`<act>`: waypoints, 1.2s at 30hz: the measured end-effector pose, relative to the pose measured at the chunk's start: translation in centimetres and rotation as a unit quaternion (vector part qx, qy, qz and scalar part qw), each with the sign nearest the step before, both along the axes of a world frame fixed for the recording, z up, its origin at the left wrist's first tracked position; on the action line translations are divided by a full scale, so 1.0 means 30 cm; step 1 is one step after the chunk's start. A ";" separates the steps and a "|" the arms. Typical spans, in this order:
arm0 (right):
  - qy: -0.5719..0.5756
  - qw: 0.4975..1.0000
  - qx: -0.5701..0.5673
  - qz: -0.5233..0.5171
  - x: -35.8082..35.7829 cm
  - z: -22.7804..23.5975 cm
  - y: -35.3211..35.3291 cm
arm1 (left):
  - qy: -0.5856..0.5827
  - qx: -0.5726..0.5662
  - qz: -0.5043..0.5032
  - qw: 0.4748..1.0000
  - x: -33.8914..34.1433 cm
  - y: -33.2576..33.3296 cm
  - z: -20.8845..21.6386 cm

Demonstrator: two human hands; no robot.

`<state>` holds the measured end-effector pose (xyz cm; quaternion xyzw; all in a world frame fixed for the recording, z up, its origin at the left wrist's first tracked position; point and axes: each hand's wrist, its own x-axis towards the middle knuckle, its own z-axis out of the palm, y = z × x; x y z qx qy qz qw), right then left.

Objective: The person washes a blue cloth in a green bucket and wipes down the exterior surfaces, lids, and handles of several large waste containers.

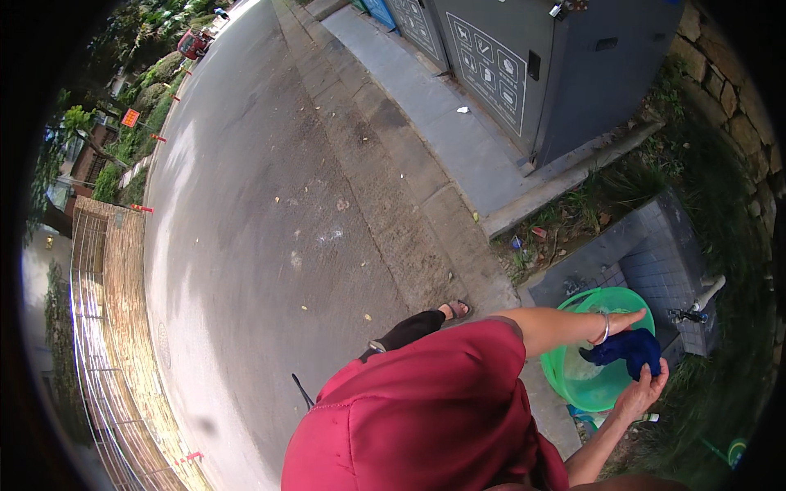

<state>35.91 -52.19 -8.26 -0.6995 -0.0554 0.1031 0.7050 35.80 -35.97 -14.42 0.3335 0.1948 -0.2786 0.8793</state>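
A dark blue cloth [634, 350] is bunched over a bright green plastic basin [565, 378], and one end of it hangs down inside. My left hand [624, 321], with a silver bangle at the wrist, is at the cloth's upper edge. Its thumb side shows, while the other fingers are partly hidden by the fabric they hold. From below, my right hand [643, 394] pinches the cloth's right end between thumb and fingers, beside the basin's rim. Cloudy, whitish water [583, 366] shows in the basin.
The basin stands by a low tiled sink [655, 266] with a tap [692, 315]. Grey bin cabinets [491, 65] rise on a raised slab [417, 106] beyond. Below the basin lies a bottle with a white cap [648, 417]. A stone wall [720, 82] borders the right; road [262, 245] lies left.
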 end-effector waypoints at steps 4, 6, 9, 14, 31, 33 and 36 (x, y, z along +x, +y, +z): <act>-0.208 0.895 -0.347 0.185 -0.129 -0.081 0.046 | 0.030 0.008 0.099 0.995 -0.005 -0.053 0.009; -0.165 0.913 -0.314 0.202 -0.139 -0.077 0.030 | 0.054 0.102 0.129 0.985 0.009 -0.073 -0.047; 0.027 0.997 -0.055 0.039 -0.083 -0.126 -0.049 | 0.091 0.247 0.116 0.958 -0.012 -0.082 0.043; 0.340 0.921 0.137 -0.135 -0.066 -0.219 -0.042 | 0.045 0.282 0.143 0.948 0.041 -0.148 -0.015; 0.368 0.828 0.421 0.048 -0.022 -0.286 -0.093 | -0.179 0.330 -0.265 0.888 -0.014 -0.007 0.168; 0.425 0.770 0.475 0.029 -0.078 -0.116 -0.023 | -0.140 0.177 -0.176 0.958 0.013 -0.003 0.102; 0.421 0.743 0.514 0.083 -0.116 -0.054 0.001 | -0.177 -0.042 -0.121 0.976 0.080 -0.037 0.004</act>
